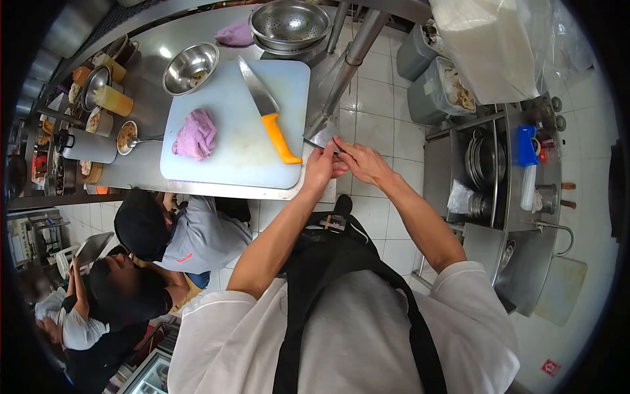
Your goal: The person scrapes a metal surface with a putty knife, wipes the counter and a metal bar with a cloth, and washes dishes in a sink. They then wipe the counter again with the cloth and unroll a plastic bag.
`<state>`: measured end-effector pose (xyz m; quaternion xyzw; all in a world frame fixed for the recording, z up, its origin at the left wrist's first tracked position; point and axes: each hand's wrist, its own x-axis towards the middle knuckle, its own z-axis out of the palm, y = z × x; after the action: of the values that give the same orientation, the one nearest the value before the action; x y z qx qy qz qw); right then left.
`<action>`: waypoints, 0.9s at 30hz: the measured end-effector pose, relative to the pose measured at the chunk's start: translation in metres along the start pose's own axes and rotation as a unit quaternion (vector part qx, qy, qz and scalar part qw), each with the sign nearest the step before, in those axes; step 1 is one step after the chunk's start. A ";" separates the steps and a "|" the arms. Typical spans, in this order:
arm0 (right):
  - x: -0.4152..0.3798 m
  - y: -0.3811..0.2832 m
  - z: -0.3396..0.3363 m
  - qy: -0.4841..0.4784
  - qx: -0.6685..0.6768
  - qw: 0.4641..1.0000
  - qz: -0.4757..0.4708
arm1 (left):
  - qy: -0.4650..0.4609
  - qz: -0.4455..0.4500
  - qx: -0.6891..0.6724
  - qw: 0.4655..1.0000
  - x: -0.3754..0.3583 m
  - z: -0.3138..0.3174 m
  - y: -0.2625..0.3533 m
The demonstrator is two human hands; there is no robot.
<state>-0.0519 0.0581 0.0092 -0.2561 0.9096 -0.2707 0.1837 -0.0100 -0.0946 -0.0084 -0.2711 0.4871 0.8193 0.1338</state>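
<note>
My left hand [320, 169] and my right hand [365, 161] meet just past the right edge of the cutting board. Between their fingers is a flat, shiny metal blade [323, 135], its far end pointing up and left; fingers cover the rest of it. My left fingers curl around its near end, and my right fingertips press on its side. Close by on the white cutting board [230, 118] lies a chef's knife [268, 108] with a yellow handle, tip pointing away from me. A crumpled purple cloth [195, 134] rests on the board's left half.
A steel bowl [191, 69] overlaps the board's far left corner. Behind it stand a colander [289, 26] and another purple cloth [234, 34]. Sauce bottles [114, 100] line the left side. Co-workers [197, 236] are at lower left. Grey bins [426, 95] and a sink counter are at right.
</note>
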 end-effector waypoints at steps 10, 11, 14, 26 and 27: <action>-0.007 -0.016 0.020 0.154 -0.109 0.981 -0.032 | 0.117 0.104 0.058 0.986 0.015 0.010 0.006; -0.005 -0.016 0.021 0.135 -0.092 0.986 -0.035 | 0.115 0.115 0.050 0.985 0.007 0.010 0.010; -0.013 -0.005 0.015 0.081 -0.035 0.995 -0.049 | 0.145 0.088 0.115 0.979 0.005 0.004 -0.007; 0.018 -0.036 -0.003 0.080 0.008 0.996 0.044 | 0.209 0.148 0.285 0.924 0.039 0.009 0.035; 0.012 -0.040 0.007 0.122 0.023 0.992 0.030 | 0.221 0.160 0.302 0.913 0.037 0.009 0.040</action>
<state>-0.0434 0.0201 0.0247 -0.1894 0.9260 -0.3154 0.0851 -0.0618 -0.1081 0.0026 -0.3108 0.7653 0.5626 -0.0345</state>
